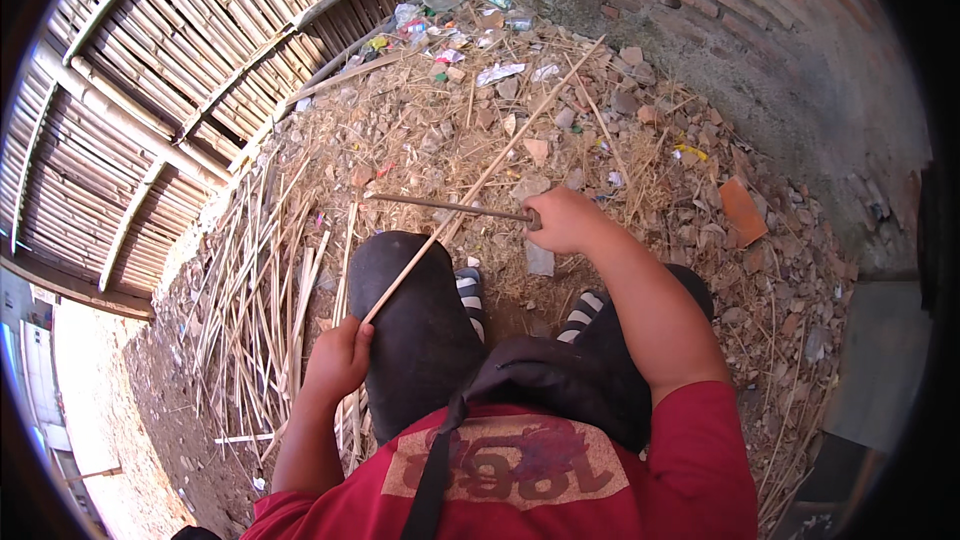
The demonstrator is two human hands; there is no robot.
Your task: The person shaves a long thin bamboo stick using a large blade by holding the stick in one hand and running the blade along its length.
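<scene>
My left hand (340, 355) is closed around the near end of a long, thin bamboo strip (520, 140). The strip slants up and right over my left knee toward the rubble. In my right hand (563, 220) is the handle of a long, narrow-bladed knife (410, 201), its blade pointing left. Blade and strip cross just beyond my left knee; whether they touch I cannot tell.
Many split bamboo strips (265, 290) lie in a heap at my left. Stones, straw and litter cover the ground ahead, with an orange brick piece (741, 212) at the right. A bamboo fence (150, 90) and a brick wall (720, 0) border the spot.
</scene>
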